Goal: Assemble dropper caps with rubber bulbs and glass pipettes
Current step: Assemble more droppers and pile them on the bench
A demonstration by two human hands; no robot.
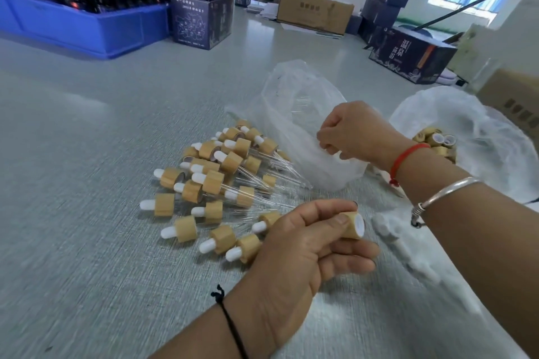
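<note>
A: Why is the left hand point(303, 245) held just this side of the heap of finished droppers point(221, 183)?

B: Its grip is narrow, thumb and fingers closed round a bamboo dropper cap point(351, 224), the white open end turned right, toward the other hand. I judge it's held ready to take a pipette.

A: And the right hand point(353, 131)?

B: Right of the heap and a little beyond it, fingers curled tight at the mouth of the clear plastic bag point(294, 114). Thin glass pipettes show faintly inside. Whether it pinches one or only the plastic, I cannot tell.

A: Where are the loose parts?

B: Bare caps sit in a second white bag point(478, 137), farther right of the heap. Blurred white pieces point(388, 227) lie between, probably bulbs.

A: Room to move?

B: The grey surface point(87, 154) left of the heap is open. Beyond the heap, well apart, stand a blue crate point(81, 29) and dark cartons point(201, 20).
</note>
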